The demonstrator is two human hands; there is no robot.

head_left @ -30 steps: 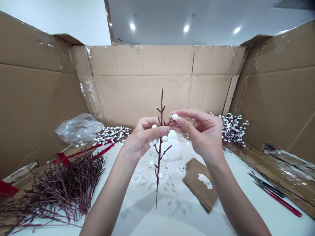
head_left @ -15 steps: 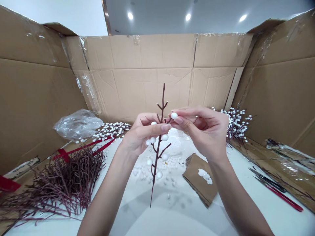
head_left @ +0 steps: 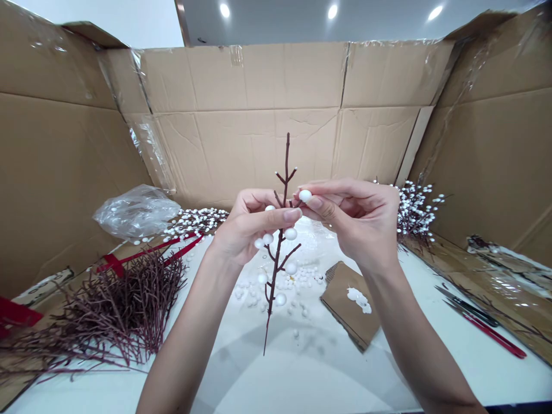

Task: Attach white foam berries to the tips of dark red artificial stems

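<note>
Item: one white foam berry [head_left: 305,196], pinched between finger and thumb of our right hand [head_left: 360,224].
We log it just beside the upright brown twig [head_left: 272,287], right hand nearer; our left hand [head_left: 254,230] closes around the twig.

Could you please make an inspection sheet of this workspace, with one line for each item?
Surface: white tabletop.
Job's things: dark red branch carrying white foam balls; loose foam balls; cardboard scrap with white paste.
Clutter: pile of bare red twigs; plastic bag; finished white-dotted sprays; red-handled tool.
Hands: left hand grips the branch; right hand pinches a foam ball beside it.
Cables: nothing seen.
Surroundings: cardboard walls around the table; ceiling lights above.
</note>
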